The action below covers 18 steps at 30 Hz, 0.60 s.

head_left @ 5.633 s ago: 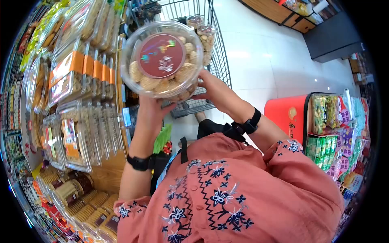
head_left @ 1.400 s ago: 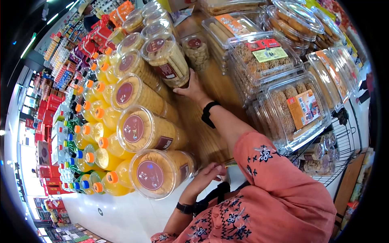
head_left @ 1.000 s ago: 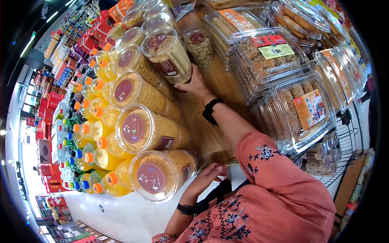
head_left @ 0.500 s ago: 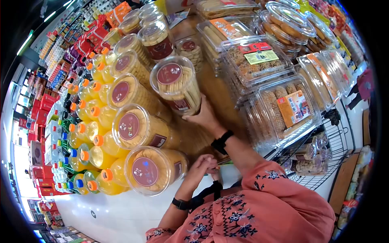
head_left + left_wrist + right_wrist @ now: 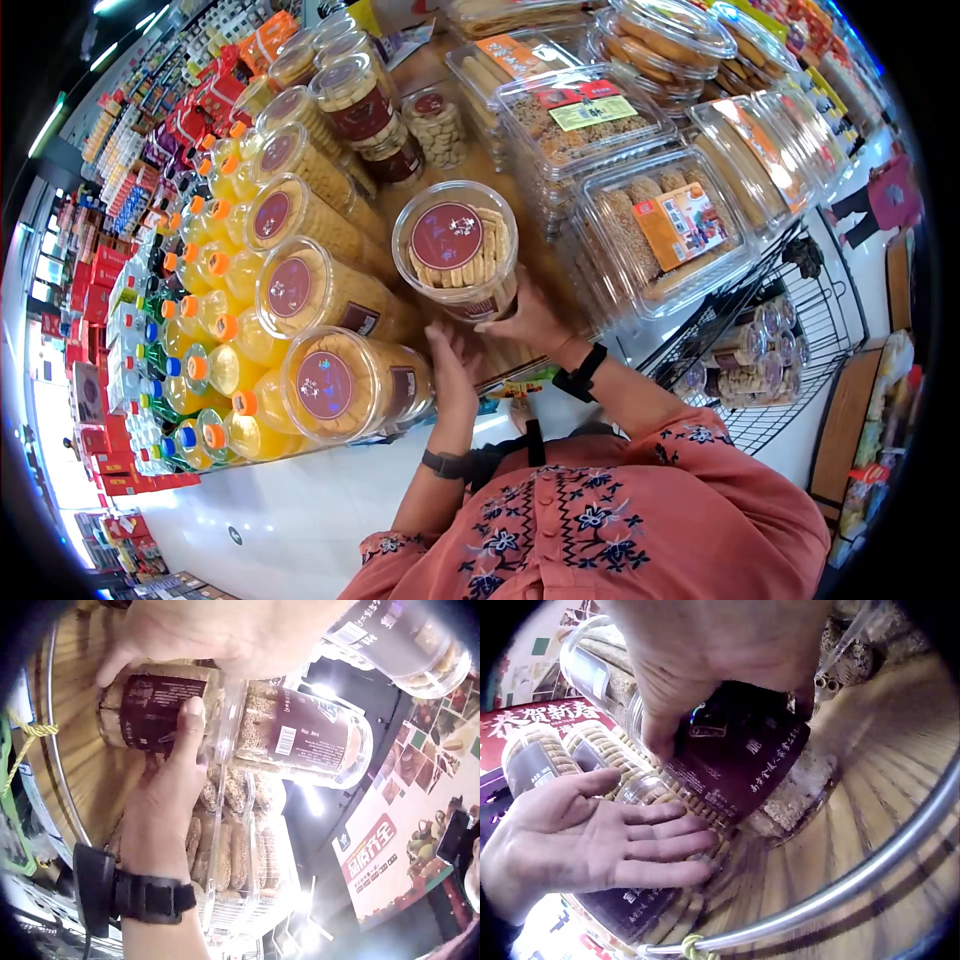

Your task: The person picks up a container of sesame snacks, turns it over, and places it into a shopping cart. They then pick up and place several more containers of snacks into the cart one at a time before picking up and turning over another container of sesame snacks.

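In the head view a clear round-lidded jar [image 5: 455, 250] of stacked biscuits is in the right hand [image 5: 535, 325], thumb and fingers round its lower side. The left hand [image 5: 455, 365], fingers extended, is just below and left of the jar. The left wrist view shows the right hand [image 5: 165, 795] gripping the dark-labelled jar [image 5: 161, 709], with the left hand [image 5: 225, 634] above it. From the right wrist, the right hand [image 5: 720, 645] spans the jar's dark label [image 5: 735, 765]; the left hand [image 5: 607, 832] shows an open palm beside it.
Large biscuit jars [image 5: 330, 385] stand in a row at left, beside orange-capped bottles [image 5: 245, 402]. Clear pastry boxes [image 5: 665, 235] are stacked at right. A wire cart [image 5: 800, 350] holds several jars [image 5: 755, 365]. A person [image 5: 890, 200] is at far right.
The right hand has brought the jar from the back stack towards the body, more upright. The left hand has risen from the table's edge to beside it. Earlier, both hands held a jar near the cart.
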### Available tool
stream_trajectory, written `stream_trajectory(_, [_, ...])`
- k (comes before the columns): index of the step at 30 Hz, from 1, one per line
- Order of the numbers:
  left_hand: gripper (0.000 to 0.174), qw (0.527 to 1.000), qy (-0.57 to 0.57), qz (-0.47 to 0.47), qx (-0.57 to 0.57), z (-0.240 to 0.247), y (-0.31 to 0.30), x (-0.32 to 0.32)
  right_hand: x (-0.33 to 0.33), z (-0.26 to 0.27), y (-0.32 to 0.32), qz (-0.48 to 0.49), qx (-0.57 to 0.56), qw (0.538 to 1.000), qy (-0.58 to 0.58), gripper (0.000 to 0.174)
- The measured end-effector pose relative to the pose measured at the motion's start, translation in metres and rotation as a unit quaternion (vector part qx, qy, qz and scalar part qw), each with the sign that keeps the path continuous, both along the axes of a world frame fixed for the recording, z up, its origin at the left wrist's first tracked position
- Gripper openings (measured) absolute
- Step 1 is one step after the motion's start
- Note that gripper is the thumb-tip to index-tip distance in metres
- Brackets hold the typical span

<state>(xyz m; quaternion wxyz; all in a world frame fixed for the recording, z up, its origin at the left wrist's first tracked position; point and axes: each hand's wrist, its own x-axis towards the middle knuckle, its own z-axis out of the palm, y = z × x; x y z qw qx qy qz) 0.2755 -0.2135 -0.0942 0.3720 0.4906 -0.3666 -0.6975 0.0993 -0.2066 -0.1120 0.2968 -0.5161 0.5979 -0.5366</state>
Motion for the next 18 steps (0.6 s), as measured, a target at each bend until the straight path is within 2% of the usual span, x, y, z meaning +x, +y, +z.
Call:
stream_trajectory(3, [0.102,0.999,-0.008,-0.008,-0.035,0.023,-0.013,-0.011,-0.01,-0.003,0.007,0.032,-0.024,0.998,0.045,0.103])
stream_trajectory(4, [0.102,0.999,-0.005,-0.012,-0.038,0.026,-0.018,-0.013,-0.014,-0.001,0.014,0.059,0.018,0.996,-0.06,0.097])
stream_trajectory(6, [0.103,0.999,0.002,-0.02,-0.049,0.035,-0.028,-0.016,-0.02,0.01,0.028,0.115,0.094,0.953,-0.264,0.086])
stream_trajectory(9, [0.105,0.998,-0.012,-0.034,-0.052,0.055,-0.033,-0.021,-0.026,0.032,0.025,0.012,0.183,0.907,-0.378,0.076])
stream_trajectory(13, [0.106,0.999,-0.017,-0.032,0.02,0.059,-0.049,-0.028,-0.019,0.074,0.014,0.064,0.197,0.892,-0.401,0.084])
stream_trajectory(15, [0.105,0.999,-0.018,-0.037,0.031,0.063,-0.052,-0.03,-0.018,0.073,0.004,0.107,0.188,0.88,-0.423,0.088])
stream_trajectory(18, [0.1,0.999,-0.009,-0.025,0.041,0.063,-0.047,-0.031,-0.018,0.052,-0.007,0.078,0.219,0.886,-0.401,0.087])
